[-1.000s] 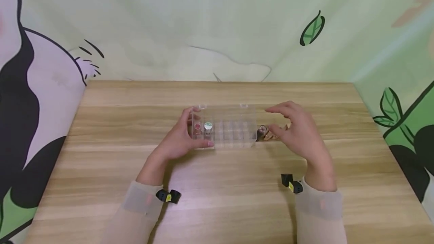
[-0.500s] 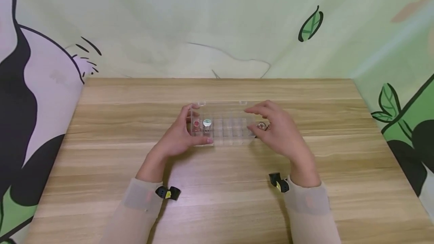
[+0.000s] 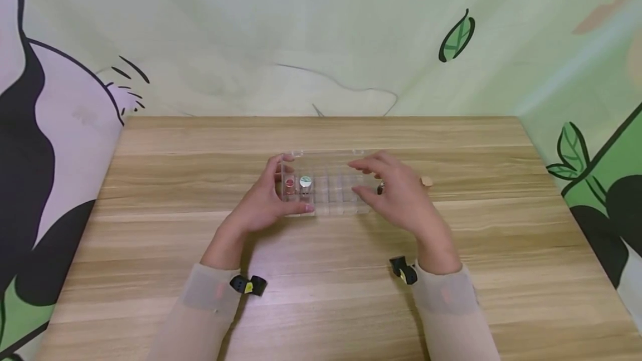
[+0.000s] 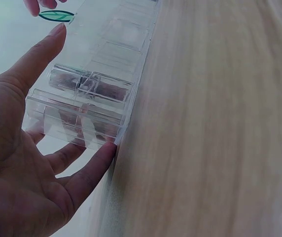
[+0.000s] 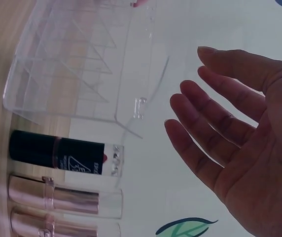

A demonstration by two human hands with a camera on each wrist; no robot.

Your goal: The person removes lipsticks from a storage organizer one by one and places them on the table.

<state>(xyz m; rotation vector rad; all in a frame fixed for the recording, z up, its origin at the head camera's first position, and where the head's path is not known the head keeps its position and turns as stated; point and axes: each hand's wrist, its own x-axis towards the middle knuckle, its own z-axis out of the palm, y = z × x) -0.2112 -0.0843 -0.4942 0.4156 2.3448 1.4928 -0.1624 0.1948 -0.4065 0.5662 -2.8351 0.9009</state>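
My left hand (image 3: 263, 196) grips the left end of a clear plastic divided organizer (image 3: 333, 196), thumb at the front and fingers around the far side. In its leftmost compartments two lipstick tubes stand upright: one red-topped tube (image 3: 290, 184) and one tube with a white-and-green top (image 3: 305, 183). My right hand (image 3: 396, 194) hovers by the organizer's right end, its fingers loosely curved and holding nothing. Beside that end, the right wrist view shows a black lipstick (image 5: 57, 150) and two rose-gold lipsticks (image 5: 74, 197) standing in a row. My right hand mostly hides them in the head view.
Everything stands on a wood-grain table (image 3: 321, 294). Its back edge meets a pale green wall cloth (image 3: 321, 27) with cartoon drawings. A black wrist camera (image 3: 249, 285) sits on the left sleeve, another camera (image 3: 403, 270) on the right.
My right hand has moved left from the lipsticks to the organizer's right end, covering most of the lipsticks in the head view. My left hand keeps its hold on the organizer.
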